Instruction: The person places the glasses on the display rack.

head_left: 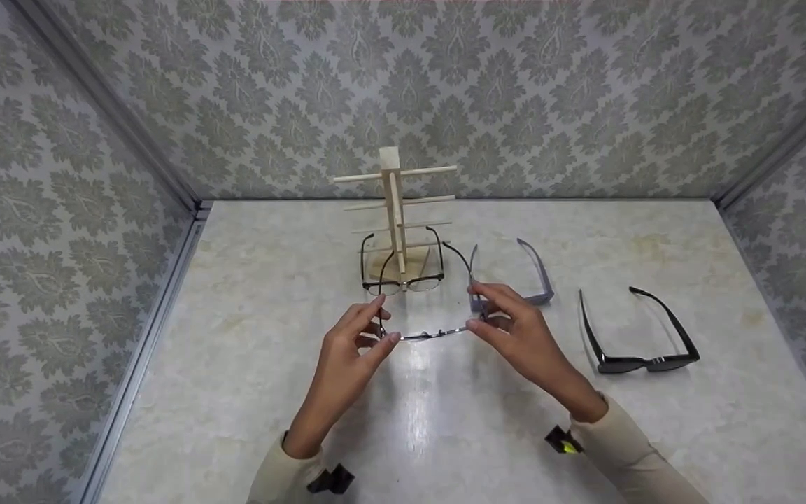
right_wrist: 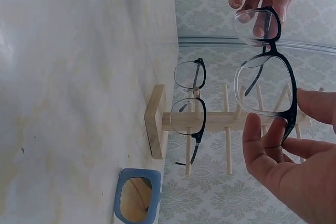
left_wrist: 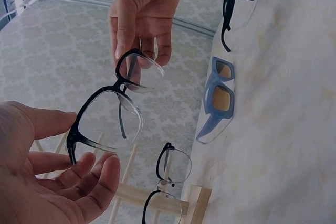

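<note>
Between both hands, in front of the rack and raised above the table, is a pair of black-topped eyeglasses (head_left: pixel 425 337) with clear lower rims and clear lenses. The left hand (head_left: pixel 350 350) pinches one end near the hinge, thumb at the front. At the other end, the right hand (head_left: pixel 522 336) pinches the matching corner. Both temples are unfolded and point toward the rack. A wooden eyewear rack (head_left: pixel 392 189) stands behind them, with a second pair of dark-browed eyeglasses (right_wrist: pixel 202 121) on its lowest pegs. The rack's upper pegs are bare.
Blue sunglasses (head_left: pixel 543 280) with brown lenses lie right of the rack, partly behind the right hand in the head view. Black sunglasses (head_left: pixel 623 365) lie farther right, temples open. Patterned panels (head_left: pixel 550 105) enclose the marbled table (head_left: pixel 249 294) at the back and sides.
</note>
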